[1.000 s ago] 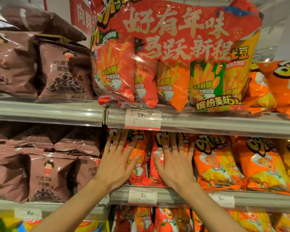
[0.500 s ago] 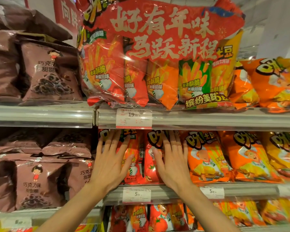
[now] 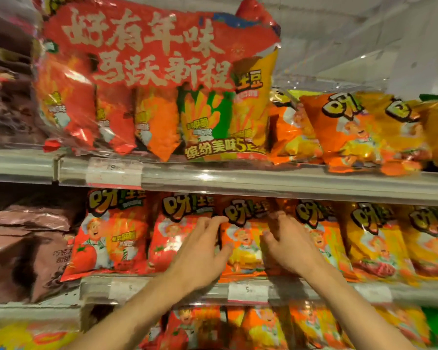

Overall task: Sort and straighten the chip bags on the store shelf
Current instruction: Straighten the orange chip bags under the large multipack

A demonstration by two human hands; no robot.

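On the middle shelf (image 3: 263,188), both hands sit on one orange bag (image 3: 243,238) in the front row. Left hand (image 3: 200,251) is at the bag's left edge, fingers loosely curled, tips at the upper left corner; thumb lies on the bag's front. Right hand (image 3: 288,243) is at the bag's right edge, fingers bent onto the top right, thumb on the front. Frame is motion-blurred, so I cannot tell whether either hand actually pinches the foil or just rests on it.

Row around it: two red bags (image 3: 111,236) to the left, more orange and yellow bags (image 3: 374,238) to the right, brown bags (image 3: 23,248) far left. Big multipack (image 3: 157,84) sits on the shelf above, price tags (image 3: 248,290) on the rail below.

Handling, my read:
- Bag is air-filled foil, so very light and soft. It should give under any squeeze.
- Contents are brittle. Hard pressure on the middle likely crushes chips.
- Film looks glossy, so probably slippery. Flat palms may slide rather than move it.
- Best hold is the two side seams or top corners, where the film is doubled and stiff.
- To square it, nudge from both edges together and keep the bottom seam on the shelf.
- Neighbours stand touching, so a sideways shove may tip the red bag next door.
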